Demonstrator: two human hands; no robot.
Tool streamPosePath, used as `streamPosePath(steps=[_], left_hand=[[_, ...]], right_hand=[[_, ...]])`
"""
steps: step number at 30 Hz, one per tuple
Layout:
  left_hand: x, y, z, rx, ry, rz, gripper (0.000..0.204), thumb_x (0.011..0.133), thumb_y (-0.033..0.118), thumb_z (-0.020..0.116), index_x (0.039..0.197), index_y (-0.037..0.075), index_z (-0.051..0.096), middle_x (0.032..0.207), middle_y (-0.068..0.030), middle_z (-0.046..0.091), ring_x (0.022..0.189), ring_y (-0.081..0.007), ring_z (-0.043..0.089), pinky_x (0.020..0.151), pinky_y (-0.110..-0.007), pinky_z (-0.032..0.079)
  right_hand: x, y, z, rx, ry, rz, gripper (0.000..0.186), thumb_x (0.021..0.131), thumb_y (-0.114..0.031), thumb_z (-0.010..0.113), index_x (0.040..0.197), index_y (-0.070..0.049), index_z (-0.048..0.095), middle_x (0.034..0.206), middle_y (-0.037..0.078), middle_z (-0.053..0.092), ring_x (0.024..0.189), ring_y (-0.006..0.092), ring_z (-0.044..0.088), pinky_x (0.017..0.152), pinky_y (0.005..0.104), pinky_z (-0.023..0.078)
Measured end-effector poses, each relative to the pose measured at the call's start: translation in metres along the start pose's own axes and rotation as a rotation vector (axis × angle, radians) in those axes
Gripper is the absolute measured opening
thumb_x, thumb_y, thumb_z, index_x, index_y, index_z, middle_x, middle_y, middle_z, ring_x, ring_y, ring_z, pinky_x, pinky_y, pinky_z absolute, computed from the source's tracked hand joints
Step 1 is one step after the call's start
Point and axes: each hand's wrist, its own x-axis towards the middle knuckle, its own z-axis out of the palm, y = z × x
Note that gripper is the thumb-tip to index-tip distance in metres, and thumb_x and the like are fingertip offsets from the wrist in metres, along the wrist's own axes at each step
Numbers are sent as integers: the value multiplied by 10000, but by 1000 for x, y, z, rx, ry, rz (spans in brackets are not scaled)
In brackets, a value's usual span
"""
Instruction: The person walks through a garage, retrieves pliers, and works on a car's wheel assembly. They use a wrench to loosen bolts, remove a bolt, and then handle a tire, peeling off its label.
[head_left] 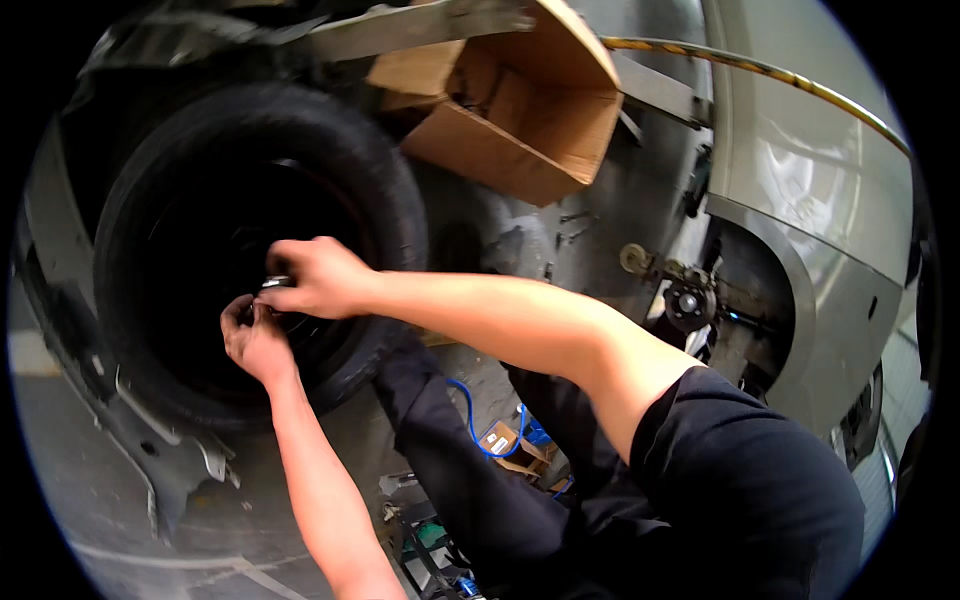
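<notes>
A large black tire (pixel 395 205) fills the left of the view, its hollow middle very dark. Both my hands are over that dark middle, close together. My right hand (pixel 325 280) is closed, with a small shiny metal piece (pixel 275 283) showing at its fingers; its exact kind is unclear. Just below and to the left, my left hand (pixel 258 345) has its fingers pinched together close to the same piece. What the left fingers hold, if anything, is hidden in the shadow.
An open cardboard box (pixel 490 150) stands beyond the tire. On the right is a car body panel (pixel 800 170) with an exposed wheel hub (pixel 690 303). A blue hose (pixel 468 405) and a small carton (pixel 500 438) lie by my legs. A loose metal panel (pixel 165 465) is at left.
</notes>
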Motion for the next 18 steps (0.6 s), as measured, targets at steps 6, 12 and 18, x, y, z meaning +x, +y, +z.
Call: streamPosePath(steps=[6,12,18], left_hand=[[-91,120,166,234,-397,682,180,758,117,641,916,30,652,930,-168,622,925,-358,579,817,-453,479],[-107,138,229,121,-292,640,375,803,177,685,1121,5,585,1065,-179,599,1000,-342,590,837,-394,493],[-90,7,11,733,462,464,500,837,241,677,1193,-57,491,1177,-253,458,1111,-357,441,991,-458,345]], right_hand=[[-104,44,-190,114,755,356,260,867,-238,712,853,-6,595,762,42,619,594,113,581,536,277,478],[-89,119,-253,-97,844,234,377,930,-258,638,1201,-13,544,1031,145,647,802,202,629,708,325,513],[-59,129,-139,292,336,447,471,983,-394,520,1193,21,591,1112,135,647,1075,208,577,958,312,421]])
